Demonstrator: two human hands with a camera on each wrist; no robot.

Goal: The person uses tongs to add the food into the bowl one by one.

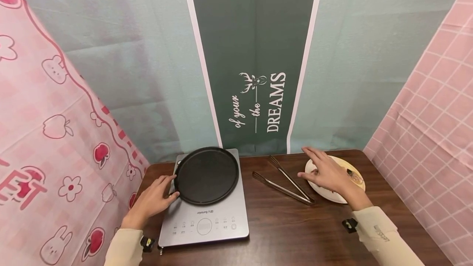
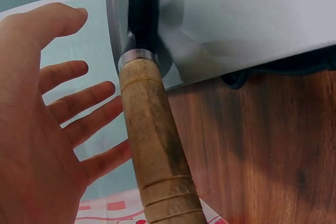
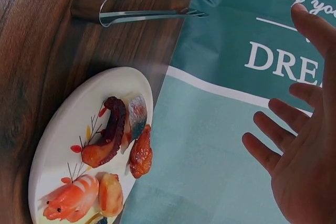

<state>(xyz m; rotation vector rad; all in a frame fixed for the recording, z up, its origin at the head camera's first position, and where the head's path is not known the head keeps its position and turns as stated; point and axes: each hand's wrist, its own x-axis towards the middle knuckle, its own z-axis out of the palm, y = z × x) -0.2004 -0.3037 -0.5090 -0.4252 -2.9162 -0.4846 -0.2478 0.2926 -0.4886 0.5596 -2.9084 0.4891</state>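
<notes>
A round black flat pan [image 1: 207, 175] sits on a silver induction cooker [image 1: 238, 208]. My left hand [image 1: 154, 195] is at the pan's left edge. In the left wrist view its fingers are spread beside the pan's wooden handle [image 2: 157, 140], not wrapped round it; whether the fingertips touch it I cannot tell. My right hand [image 1: 329, 172] hovers with extended fingers above a white plate [image 3: 58, 145], holding nothing. On that plate lie a dark octopus tentacle [image 3: 116, 135], an orange shrimp [image 3: 73, 200], a glazed brown piece [image 3: 140, 158] and other food pieces.
Metal tongs [image 1: 295, 196] lie spread on the brown wooden table [image 1: 281, 233], between cooker and plate. A green curtain [image 1: 255, 32] hangs behind the table. Pink patterned cloth [image 1: 55, 155] hangs at the left, pink checked cloth [image 1: 425, 126] at the right.
</notes>
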